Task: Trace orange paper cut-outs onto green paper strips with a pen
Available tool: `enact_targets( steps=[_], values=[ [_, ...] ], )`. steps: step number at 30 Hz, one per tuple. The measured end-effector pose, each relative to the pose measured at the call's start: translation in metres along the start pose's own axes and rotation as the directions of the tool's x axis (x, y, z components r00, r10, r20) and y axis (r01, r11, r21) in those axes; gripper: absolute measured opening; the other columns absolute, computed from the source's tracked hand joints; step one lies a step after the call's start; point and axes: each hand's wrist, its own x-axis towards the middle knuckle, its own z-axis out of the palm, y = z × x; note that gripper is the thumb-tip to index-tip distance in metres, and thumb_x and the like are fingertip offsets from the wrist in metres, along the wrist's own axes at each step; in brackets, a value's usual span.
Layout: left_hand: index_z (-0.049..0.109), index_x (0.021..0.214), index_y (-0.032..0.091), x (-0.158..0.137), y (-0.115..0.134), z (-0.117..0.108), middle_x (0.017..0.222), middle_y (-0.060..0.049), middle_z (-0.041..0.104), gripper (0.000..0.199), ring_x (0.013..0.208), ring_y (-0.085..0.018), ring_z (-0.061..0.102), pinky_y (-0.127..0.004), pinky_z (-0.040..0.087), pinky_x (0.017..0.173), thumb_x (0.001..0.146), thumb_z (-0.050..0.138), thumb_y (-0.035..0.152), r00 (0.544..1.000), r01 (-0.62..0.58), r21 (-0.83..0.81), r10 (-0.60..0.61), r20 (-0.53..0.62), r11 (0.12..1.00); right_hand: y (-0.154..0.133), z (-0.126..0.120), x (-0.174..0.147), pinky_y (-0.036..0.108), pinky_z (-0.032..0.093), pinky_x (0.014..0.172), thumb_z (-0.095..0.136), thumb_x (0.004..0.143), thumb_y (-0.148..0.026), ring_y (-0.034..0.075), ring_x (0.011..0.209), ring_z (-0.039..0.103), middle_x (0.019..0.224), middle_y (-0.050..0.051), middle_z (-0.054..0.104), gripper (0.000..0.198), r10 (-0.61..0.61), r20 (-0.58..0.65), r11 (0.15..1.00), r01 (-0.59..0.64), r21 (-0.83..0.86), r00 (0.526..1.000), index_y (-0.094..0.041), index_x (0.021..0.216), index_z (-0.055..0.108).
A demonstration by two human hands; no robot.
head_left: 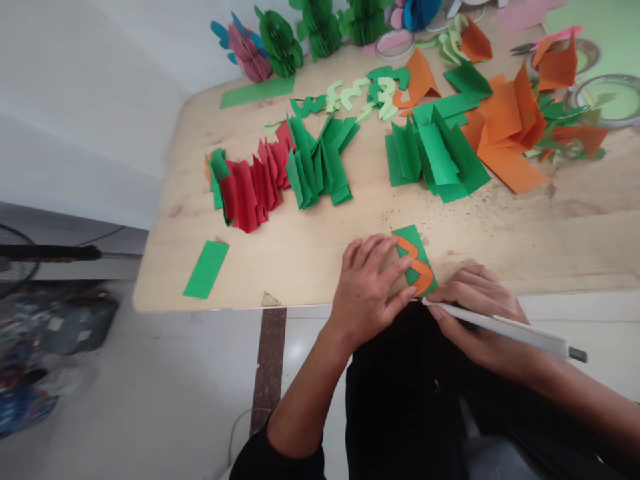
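Note:
My left hand [367,283] lies with its fingers spread at the table's front edge. Its fingertips press on an orange paper cutout [424,275] shaped like a rounded 3. Under the cutout is a green paper rectangle [411,235], partly covered by the fingers. Closed around a white pen [520,333], my right hand [480,303] is just right of the green paper. The pen's tip end is close to the lower corner of the paper; whether it touches cannot be made out.
Folded red paper [247,193], folded green papers [320,163] and orange sheets [515,127] lie across the table [175,267]. A single green strip [207,269] is at left. Tape rolls [607,97] and scissors [550,40] sit at back right; finished paper figures [280,43] stand along the wall.

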Motion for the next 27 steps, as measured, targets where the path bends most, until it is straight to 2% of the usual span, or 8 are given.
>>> enact_targets(
  steps=[27],
  values=[
    [0.059,0.117,0.022,0.000,0.001,-0.002,0.138,-0.012,0.050,0.032,0.133,-0.030,0.039,-0.053,0.027,0.111,0.092,0.053,0.040,1.000,0.004,-0.021,-0.003,0.015,1.000,0.010,-0.012,0.000,0.034,0.047,0.067,0.057,0.087,-0.015,0.014,0.063,0.062,0.069,-0.001,0.067,0.008,0.024,-0.096,0.997,-0.030,-0.067,0.995,-0.022,0.083,0.059]
  ],
)
